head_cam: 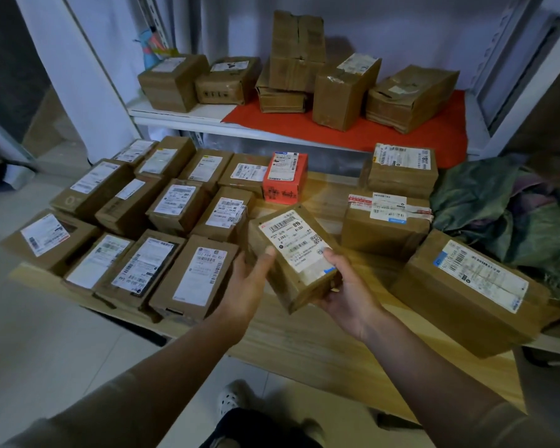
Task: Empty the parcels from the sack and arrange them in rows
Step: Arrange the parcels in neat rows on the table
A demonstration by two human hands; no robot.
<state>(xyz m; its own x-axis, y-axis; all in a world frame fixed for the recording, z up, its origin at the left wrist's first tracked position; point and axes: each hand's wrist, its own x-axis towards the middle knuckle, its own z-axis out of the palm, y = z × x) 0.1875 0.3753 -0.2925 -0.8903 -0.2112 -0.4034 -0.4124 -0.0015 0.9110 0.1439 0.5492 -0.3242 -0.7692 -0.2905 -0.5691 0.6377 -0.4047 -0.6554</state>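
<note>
I hold a small brown parcel (293, 253) with a white label above the wooden board (304, 344), just right of the rows. My left hand (248, 286) grips its left side, thumb on top. My right hand (346, 286) grips its right lower corner, thumb on the label. Several labelled brown parcels (136, 221) lie in rows on the board's left half, with a red parcel (285, 177) at the back. Three larger parcels (385, 221) sit loosely on the right. The crumpled green sack (498, 208) lies at the far right.
A white shelf with a red cloth (401, 130) behind carries several more brown boxes (298, 53). White floor tiles (29, 334) lie to the left. My shoe (230, 399) stands near the board's front edge. Bare board shows between the rows and the right-hand parcels.
</note>
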